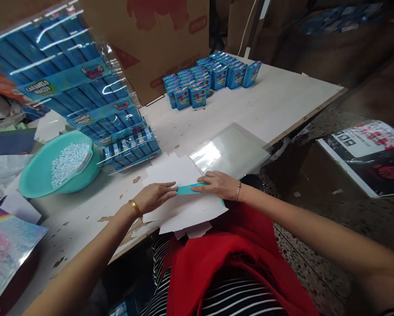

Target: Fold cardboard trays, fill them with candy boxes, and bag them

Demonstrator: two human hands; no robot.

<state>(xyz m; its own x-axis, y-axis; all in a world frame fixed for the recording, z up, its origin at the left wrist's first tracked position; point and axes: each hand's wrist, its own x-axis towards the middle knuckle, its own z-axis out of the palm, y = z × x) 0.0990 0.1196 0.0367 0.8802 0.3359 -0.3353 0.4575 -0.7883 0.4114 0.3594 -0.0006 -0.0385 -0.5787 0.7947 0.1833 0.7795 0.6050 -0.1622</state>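
Close to the table edge, a narrow blue paper strip [185, 190] runs between my two hands above a pile of white paper sheets [197, 213]. My left hand [154, 196] holds the strip's left end between fingers and thumb. Over the right part of it, my right hand [218, 185] is closed, its fingers pressing along the strip. The strip looks like a folded edge of a sheet, but whether it joins the white paper below cannot be made out. Just beyond my right hand lie clear plastic sleeves [238, 147], flat and shiny.
Blue candy packets [198, 96] stand in rows at the back. On the left are a tall plastic-wrapped display of packets [74, 83] and a turquoise basin [35, 180] with small pale pieces inside. A large cardboard box [164, 39] stands behind; a printed bag [368, 153] lies right.
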